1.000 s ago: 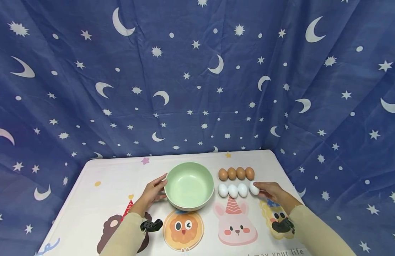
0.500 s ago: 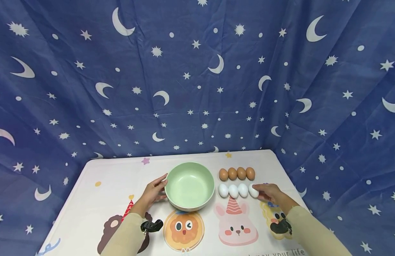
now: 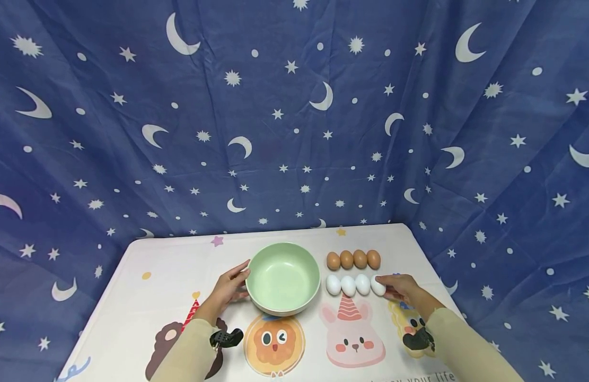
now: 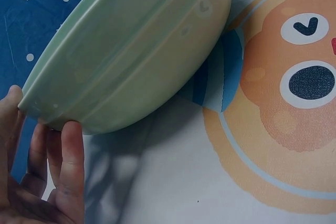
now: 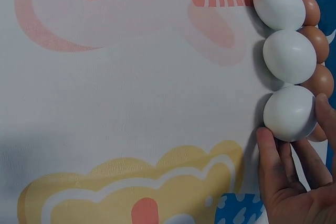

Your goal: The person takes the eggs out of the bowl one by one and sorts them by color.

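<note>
A light green bowl [image 3: 283, 278] stands upright on the table, with my left hand [image 3: 231, 286] holding its left side. The left wrist view shows that thumb at the rim of the bowl [image 4: 121, 66] and fingertips [image 4: 72, 129] against the outer wall lower down. To the right, several white eggs [image 3: 348, 285] lie in a row. My right hand [image 3: 404, 288] holds the rightmost white egg [image 5: 290, 113] between thumb and fingers, close beside its neighbour in the row. Behind them runs a matching row of brown eggs [image 3: 353, 260], partly hidden by the white ones in the right wrist view.
The white table cover [image 3: 179, 265] carries printed cartoon figures, among them a pink rabbit [image 3: 355, 339] and an orange face [image 3: 274, 345] in front of the bowl. A blue curtain [image 3: 284, 138] with moons and stars hangs along the back and sides of the table.
The rightmost white egg has shifted slightly left with my right hand, closing the gap to the row. Over the last half second it stays put. My left hand and the bowl hold still.
</note>
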### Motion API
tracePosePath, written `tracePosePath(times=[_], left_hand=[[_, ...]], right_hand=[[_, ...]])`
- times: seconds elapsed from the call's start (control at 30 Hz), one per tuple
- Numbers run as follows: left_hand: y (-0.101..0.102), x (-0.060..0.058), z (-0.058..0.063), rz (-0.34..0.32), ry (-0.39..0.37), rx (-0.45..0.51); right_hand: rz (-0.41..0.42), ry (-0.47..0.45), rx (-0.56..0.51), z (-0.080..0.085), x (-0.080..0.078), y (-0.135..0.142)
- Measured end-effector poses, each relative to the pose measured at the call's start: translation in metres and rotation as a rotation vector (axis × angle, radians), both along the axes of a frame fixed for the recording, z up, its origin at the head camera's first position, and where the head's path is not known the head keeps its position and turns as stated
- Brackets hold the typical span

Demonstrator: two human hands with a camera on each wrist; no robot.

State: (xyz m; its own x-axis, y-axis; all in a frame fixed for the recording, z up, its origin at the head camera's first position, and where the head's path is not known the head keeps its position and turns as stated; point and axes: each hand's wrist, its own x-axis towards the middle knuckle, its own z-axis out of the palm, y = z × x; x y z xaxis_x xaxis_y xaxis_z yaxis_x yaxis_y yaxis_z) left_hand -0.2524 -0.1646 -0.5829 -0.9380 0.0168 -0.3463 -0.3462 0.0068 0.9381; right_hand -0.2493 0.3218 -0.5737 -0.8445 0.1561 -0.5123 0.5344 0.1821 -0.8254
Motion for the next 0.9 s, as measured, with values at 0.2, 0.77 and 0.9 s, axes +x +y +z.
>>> tracePosePath(times=[0.2, 0.77, 0.9], left_hand=[[-0.001, -0.001, -0.001, 0.003, 0.002, 0.001], [-0.001, -0.001, 0.007, -0.004, 0.016, -0.049], [-0.002, -0.003, 0.014, -0.046, 0.086, -0.197]], right_hand=[[-0.011, -0.014, 0.022, -0.002, -0.003, -0.001], [-0.037, -0.006, 0.136, 0.006, -0.008, 0.005], [-0.001, 0.088, 0.231, 0.016, -0.010, 0.000]])
